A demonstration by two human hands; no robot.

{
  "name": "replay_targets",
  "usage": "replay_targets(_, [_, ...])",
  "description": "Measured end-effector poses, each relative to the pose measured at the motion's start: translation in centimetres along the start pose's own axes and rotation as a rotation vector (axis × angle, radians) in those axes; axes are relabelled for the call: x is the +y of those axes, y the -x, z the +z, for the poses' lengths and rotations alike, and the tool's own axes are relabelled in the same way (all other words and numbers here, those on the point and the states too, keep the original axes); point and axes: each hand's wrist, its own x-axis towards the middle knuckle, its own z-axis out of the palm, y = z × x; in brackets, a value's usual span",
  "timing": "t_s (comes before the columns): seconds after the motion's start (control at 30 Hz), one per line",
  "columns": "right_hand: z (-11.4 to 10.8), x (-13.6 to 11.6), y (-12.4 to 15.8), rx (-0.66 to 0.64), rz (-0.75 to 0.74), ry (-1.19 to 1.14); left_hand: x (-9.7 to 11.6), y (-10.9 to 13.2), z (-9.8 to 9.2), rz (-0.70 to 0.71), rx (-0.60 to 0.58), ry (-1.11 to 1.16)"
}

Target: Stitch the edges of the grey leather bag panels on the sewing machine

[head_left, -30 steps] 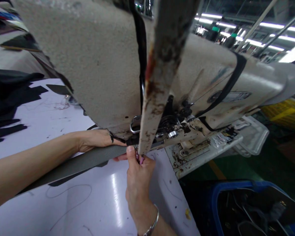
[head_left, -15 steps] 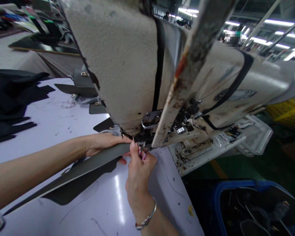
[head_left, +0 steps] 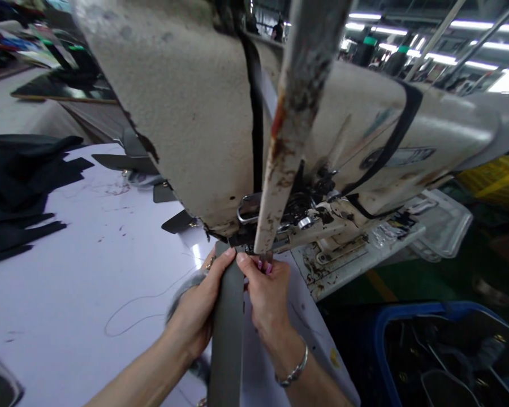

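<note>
- Grey strap (head_left: 228,339): matte, faintly textured, upright between both hands; the bottom of the frame cuts off its lower end, and its top end stops just under the sewing machine head (head_left: 173,102).
- Left hand (head_left: 190,316): fingers closed narrowly around the strap's left edge, thumb on its face; a ring barely shows.
- Right hand (head_left: 267,299): thumb and pink-nailed fingertips (head_left: 265,267) pinch the strap's right edge, just below a rust-stained bar (head_left: 288,113) that hides the needle area; metal bangle (head_left: 294,367) at the wrist.
- Pale table (head_left: 89,282): scattered thread, black fabric pieces (head_left: 12,186) at left.
- Blue bin (head_left: 407,316): contents dark, hard to make out.
</note>
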Motion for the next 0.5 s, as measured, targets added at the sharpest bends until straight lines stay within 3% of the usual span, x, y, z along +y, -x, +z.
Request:
replay_targets(0.23, [-1.5, -0.9, -1.4, -0.131, 0.027, -0.034, -1.9, 0.5, 2.2, 0.077, 0.068, 0.18])
replay_targets(0.5, [-1.9, -1.7, -1.9, -0.148, 0.006, 0.083, -1.2, 0.0, 3.3, 0.11, 0.121, 0.246])
